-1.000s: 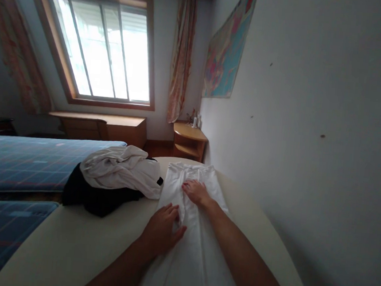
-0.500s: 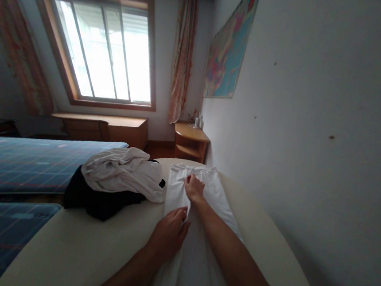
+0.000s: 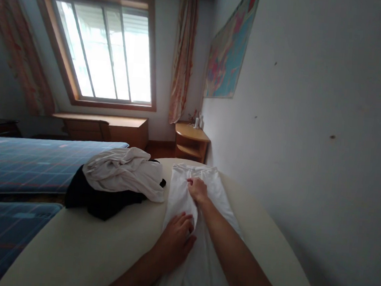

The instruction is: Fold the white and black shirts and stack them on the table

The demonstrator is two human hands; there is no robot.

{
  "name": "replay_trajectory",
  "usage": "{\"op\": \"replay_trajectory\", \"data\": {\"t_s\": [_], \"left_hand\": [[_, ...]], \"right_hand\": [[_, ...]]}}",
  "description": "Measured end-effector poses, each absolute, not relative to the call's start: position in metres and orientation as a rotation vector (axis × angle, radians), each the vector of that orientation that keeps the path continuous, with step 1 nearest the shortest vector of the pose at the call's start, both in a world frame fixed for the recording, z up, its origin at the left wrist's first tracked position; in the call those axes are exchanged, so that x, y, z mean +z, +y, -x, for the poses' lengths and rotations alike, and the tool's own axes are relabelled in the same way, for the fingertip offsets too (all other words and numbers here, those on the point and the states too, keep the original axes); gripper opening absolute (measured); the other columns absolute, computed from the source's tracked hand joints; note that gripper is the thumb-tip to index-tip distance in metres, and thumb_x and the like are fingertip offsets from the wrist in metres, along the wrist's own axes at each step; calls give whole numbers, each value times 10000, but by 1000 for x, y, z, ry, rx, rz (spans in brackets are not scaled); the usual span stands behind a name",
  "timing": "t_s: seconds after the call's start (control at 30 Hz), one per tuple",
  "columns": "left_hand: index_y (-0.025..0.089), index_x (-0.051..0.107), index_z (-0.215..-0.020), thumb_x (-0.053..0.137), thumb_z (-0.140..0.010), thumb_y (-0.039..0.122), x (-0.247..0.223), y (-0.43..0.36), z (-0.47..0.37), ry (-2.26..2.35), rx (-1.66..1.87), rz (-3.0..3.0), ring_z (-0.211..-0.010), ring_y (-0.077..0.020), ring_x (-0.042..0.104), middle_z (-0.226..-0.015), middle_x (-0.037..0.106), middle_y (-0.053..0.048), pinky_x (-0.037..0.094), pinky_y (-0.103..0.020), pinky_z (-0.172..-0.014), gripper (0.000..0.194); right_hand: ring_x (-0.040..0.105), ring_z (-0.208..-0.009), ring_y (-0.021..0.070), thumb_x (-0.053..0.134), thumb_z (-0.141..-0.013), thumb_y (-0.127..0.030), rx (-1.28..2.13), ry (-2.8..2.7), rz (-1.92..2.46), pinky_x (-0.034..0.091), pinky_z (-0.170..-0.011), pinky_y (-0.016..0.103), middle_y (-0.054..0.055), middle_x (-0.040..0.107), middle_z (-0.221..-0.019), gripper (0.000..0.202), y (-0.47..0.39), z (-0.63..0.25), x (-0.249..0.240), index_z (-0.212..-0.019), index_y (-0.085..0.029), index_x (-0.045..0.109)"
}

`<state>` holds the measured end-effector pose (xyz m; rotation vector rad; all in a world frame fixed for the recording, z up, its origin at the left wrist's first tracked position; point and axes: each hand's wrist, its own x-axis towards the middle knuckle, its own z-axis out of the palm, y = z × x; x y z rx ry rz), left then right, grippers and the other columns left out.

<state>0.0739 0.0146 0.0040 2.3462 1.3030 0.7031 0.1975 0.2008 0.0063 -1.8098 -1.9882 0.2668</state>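
Observation:
A pair of white pants (image 3: 177, 195), with a gathered waistband at the far end, lies lengthwise on the round cream table (image 3: 254, 211). My right hand (image 3: 197, 190) is near the waistband, fingers curled in and closed on the cloth; the exact grip is small and partly hidden. A raised fold runs from it toward me. Closer to me, my left hand (image 3: 176, 239) rests on the pants beside that fold, its fingers stretched out and a little apart. The lower part of the pants is partly hidden under my forearms.
Left of the pants, a crumpled light garment (image 3: 121, 170) lies over a black one (image 3: 105, 206) on the table. Blue plaid mattresses (image 3: 25, 159) stand beyond the left edge. A white wall (image 3: 297, 103) rises on the right. A wooden corner shelf (image 3: 193, 134) is behind the table.
My left hand has shifted slightly right and toward me, and its fingers have spread. My right hand has moved a little right, the fold going with it.

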Motion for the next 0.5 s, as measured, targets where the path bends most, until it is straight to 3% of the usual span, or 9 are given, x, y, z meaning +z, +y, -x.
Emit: {"op": "replay_trajectory", "data": {"t_s": [0.2, 0.33, 0.43, 0.5], "left_hand": [[207, 556, -1016, 576, -863, 160, 6, 12, -74, 1327, 527, -2344, -1468, -324, 297, -1506, 469, -96, 237, -546, -1211, 161], [201, 558, -1056, 604, -864, 212, 10, 12, -73, 1326, 479, -2345, -1485, -331, 257, -1530, 441, -106, 201, -567, -1216, 197], [185, 561, -1105, 631, -851, 254, 12, 11, -73, 1325, 450, -2364, -1492, -347, 229, -1551, 411, -118, 192, -575, -1214, 273], [177, 564, -1140, 649, -840, 277, 13, 11, -73, 1319, 442, -2383, -1491, -353, 229, -1549, 412, -126, 189, -572, -1214, 327]], "right_hand": [[455, -1328, 271, 477, -956, -344, 251, -2161, 1769, 370, -1071, 401, 81, 447, -1515, 433, 182, -208, 14, -1366, -268, 591], [380, -1397, 300, 448, -968, -475, 307, -2251, 1800, 314, -1118, 448, 104, 352, -1581, 510, 156, -218, 20, -1421, -261, 540], [277, -1460, 364, 428, -961, -561, 417, -2325, 1863, 260, -1126, 565, 133, 319, -1600, 604, 136, -225, 18, -1496, -281, 436], [136, -1499, 397, 386, -963, -607, 497, -2382, 1898, 169, -1134, 640, 129, 218, -1640, 671, 125, -227, 15, -1554, -297, 313]]}}
